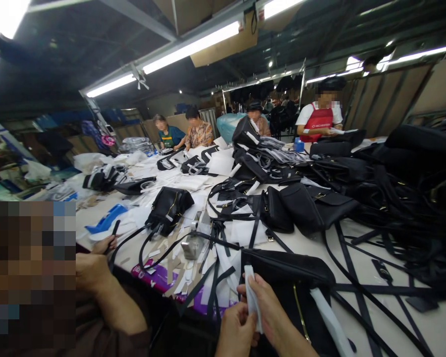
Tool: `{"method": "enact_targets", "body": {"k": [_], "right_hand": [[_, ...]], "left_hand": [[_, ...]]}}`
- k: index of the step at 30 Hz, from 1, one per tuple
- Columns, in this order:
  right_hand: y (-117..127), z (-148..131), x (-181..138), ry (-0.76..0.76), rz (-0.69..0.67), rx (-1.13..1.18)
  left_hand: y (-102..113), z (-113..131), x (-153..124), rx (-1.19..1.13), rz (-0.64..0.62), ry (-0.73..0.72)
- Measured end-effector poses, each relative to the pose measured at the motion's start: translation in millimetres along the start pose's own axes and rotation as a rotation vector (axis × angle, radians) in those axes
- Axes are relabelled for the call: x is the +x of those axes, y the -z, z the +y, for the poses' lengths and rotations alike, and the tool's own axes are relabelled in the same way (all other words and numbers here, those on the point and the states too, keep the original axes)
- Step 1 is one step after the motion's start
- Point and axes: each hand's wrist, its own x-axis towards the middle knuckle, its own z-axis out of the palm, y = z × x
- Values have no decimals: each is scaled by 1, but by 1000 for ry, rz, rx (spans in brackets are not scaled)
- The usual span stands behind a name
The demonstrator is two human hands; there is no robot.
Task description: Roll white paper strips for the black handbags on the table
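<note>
Left hand [236,329]: closed on the lower end of a white paper strip [253,297], thumb and fingers pinched round it.
Right hand [269,310]: fingers curled along the same strip from its right side, gripping it.
Strip position: upright, long axis near vertical, between both hands, at the near desk [442,327] edge.
Key relation: black handbag [288,270] lies just beyond the strip, touching its top end; right hand is nearer the bag.
Neighbour: a co-worker's hand [104,244] rests left, apart, holding a dark tool.
</note>
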Motion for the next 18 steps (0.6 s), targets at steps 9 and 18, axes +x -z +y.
{"method": "enact_targets", "body": {"k": [9,18], "right_hand": [[39,16,-39,-50,-229,8],[46,46,-31,292,-117,-557]], "left_hand": [[8,-6,2,-384,-106,161],[2,-7,-1,-165,2,61]]}}
